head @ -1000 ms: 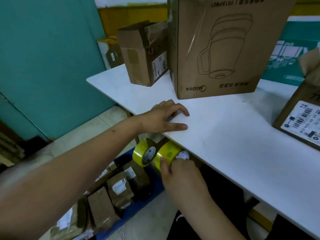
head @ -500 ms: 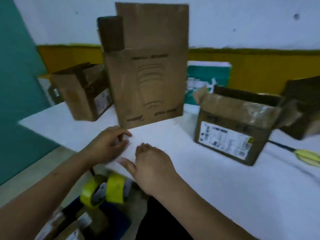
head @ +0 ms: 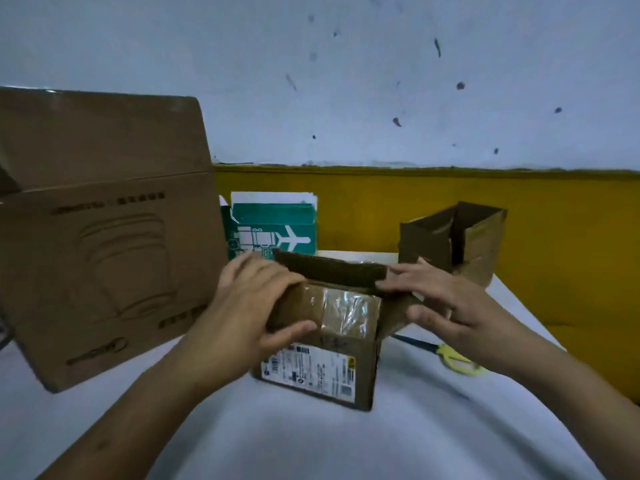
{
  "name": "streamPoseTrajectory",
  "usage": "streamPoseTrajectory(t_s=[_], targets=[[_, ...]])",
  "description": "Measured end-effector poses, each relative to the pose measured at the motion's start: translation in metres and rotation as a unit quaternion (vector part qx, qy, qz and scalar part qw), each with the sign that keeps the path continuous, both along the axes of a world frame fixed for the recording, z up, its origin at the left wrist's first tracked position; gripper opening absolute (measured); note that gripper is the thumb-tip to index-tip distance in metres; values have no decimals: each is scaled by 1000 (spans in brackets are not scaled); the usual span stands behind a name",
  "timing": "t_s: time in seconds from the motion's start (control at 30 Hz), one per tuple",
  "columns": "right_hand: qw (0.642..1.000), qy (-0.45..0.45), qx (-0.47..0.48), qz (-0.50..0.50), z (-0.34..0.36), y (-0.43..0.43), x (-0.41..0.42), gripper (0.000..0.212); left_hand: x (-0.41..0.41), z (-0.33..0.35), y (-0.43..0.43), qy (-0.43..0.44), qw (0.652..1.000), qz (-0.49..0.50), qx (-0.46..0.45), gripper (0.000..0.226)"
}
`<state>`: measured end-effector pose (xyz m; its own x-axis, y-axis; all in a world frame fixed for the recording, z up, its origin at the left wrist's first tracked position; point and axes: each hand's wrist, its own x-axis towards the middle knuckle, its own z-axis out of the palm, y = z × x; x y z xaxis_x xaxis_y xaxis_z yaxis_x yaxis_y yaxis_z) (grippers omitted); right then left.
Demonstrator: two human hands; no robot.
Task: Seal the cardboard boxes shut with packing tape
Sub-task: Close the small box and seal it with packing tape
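Observation:
A small cardboard box (head: 322,370) with a white shipping label on its front stands in the middle of the white table (head: 346,445). Its top flaps are up, and old clear tape shines on the front flap. My left hand (head: 249,303) grips the box's left top edge, fingers over the flap and thumb on the front. At the box's right side my right hand (head: 446,299) rests with straight fingers on the right flap. No tape roll is in view.
A large brown box (head: 104,254) stands close on the left. A teal box with a plane print (head: 273,223) is behind the small box, and an open brown box (head: 450,237) sits at the back right. Yellow-handled scissors (head: 453,358) lie to the right.
The view swung up from the table edge and the hanging tape rolls. Both hands moved right and forward onto the small labelled box; my left hand took hold of its flap.

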<state>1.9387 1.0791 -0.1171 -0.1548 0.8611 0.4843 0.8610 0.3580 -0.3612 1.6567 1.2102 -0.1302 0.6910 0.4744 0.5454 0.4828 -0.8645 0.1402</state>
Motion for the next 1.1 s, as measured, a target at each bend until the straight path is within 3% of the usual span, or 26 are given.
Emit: streamPoseTrajectory(t_s=[0.07,0.13,0.27,0.33,0.47,0.6,0.67,0.73,0.97,1.1], targets=[[998,-35,-36,39,3,6,10,58,-2,-8,9,-67,996,-38,-44,40],[991,-110,-48,54,8,11,12,65,-5,-9,16,-131,987,-63,-71,39],[984,-161,39,69,10,26,2,36,-4,-4,24,-141,982,-95,-76,29],[983,-162,55,72,15,29,-3,37,-5,-5,26,-129,985,-104,-49,25],[998,-35,-8,58,23,23,-7,53,-7,-11,28,-82,993,-77,37,23],[995,55,-12,-84,20,30,-20,52,-3,-11,29,-79,990,-72,96,41],[969,168,-109,-147,30,41,-21,45,3,-7,31,-90,988,-83,99,48],[939,198,-221,-171,48,50,-18,36,10,-6,33,-101,985,-86,106,52],[931,19,-329,-159,75,88,-15,36,13,-22,29,-162,974,-68,142,62],[936,-80,-311,-142,68,98,-9,35,14,-26,29,-179,970,-64,153,62]])
